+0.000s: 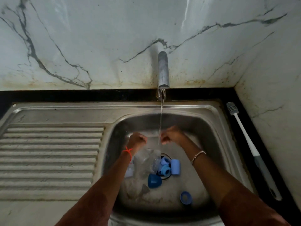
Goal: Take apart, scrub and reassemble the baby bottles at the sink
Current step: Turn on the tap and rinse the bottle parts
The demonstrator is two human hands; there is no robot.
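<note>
Reaching in from the near edge, two bare forearms stretch over the dull stainless-steel sink basin (pixel 203 160). Nearest on its floor lies a flat round blue lid (pixel 186 197) by itself, well apart from the rest. Beyond it a dark blue domed plastic cap (pixel 154 181) rests on its side, touching a heap of clear plastic baby bottles (pixel 147 162) that lie tumbled over the drain; one of them, half hidden beside the left forearm, carries faint printing too blurred to read. Just right of the bottles, over the drain opening, sit two light blue plastic screw rings (pixel 165 166) and a light blue cylindrical cap (pixel 175 166), all close together. Farther in, the left hand (pixel 137 139), with a red thread (pixel 127 150) tied at its wrist, and the right hand (pixel 169 137), with a thin bead bracelet (pixel 197 154) at its wrist, hang above the basin floor on either side of a thin stream of water (pixel 160 128); both show curled fingers, but I cannot tell whether either grips anything. Left of the basin is the ridged steel draining board (pixel 48 152). On the black table strip (pixel 236 101) at the right lies a long white-handled bottle brush with a grey head (pixel 244 129). At the back a grey metal tap spout (pixel 163 70) juts from the white veined marble wall (pixel 97 38), stained along its base.
</note>
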